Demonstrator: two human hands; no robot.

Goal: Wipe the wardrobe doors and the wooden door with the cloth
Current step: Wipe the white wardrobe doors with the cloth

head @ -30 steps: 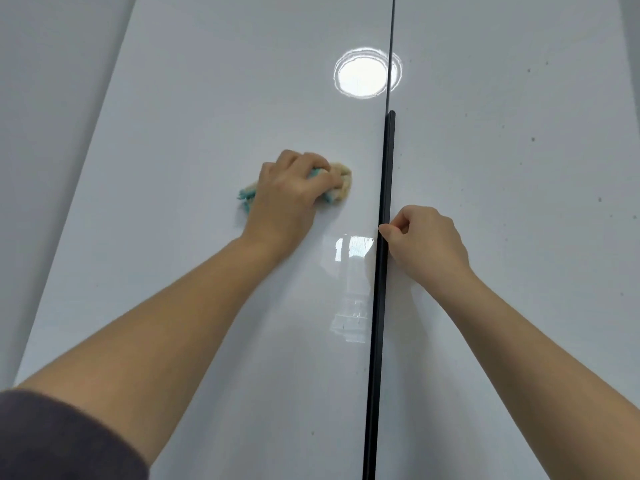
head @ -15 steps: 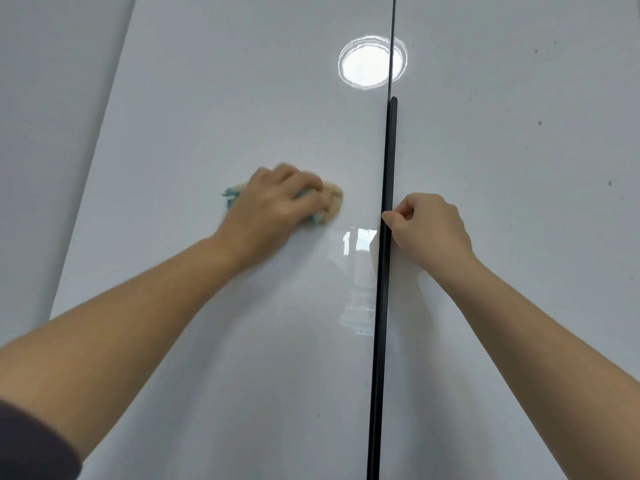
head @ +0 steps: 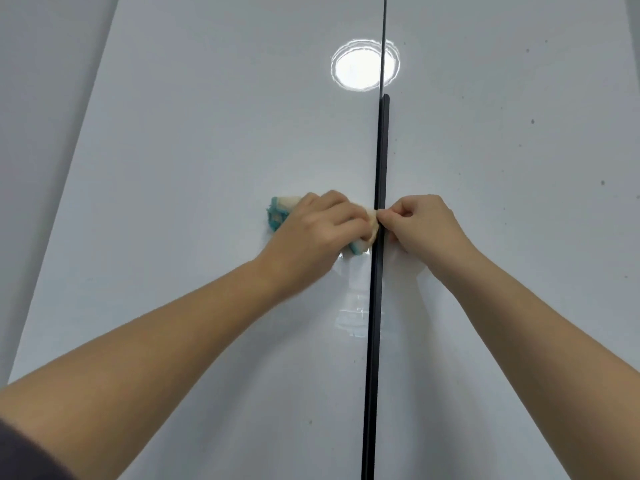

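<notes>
Left hand (head: 318, 226) is curling its fingers round a bunched-up cloth (head: 278, 213), cream with a teal edge, and pressing it flat against the left wardrobe door (head: 207, 133). The cloth is poking out on both sides of the hand, with the cream end reaching right up to the black handle strip (head: 381, 150) that's running down between the doors. Right hand (head: 426, 226) is sitting just across that strip, fingers curled in, thumb and forefinger pinching its edge; can't really tell if the other fingers are touching the right wardrobe door (head: 502, 133). A round light reflection (head: 360, 65) is glaring higher up across the seam, and the right door is showing a few dark specks (head: 532, 121).
</notes>
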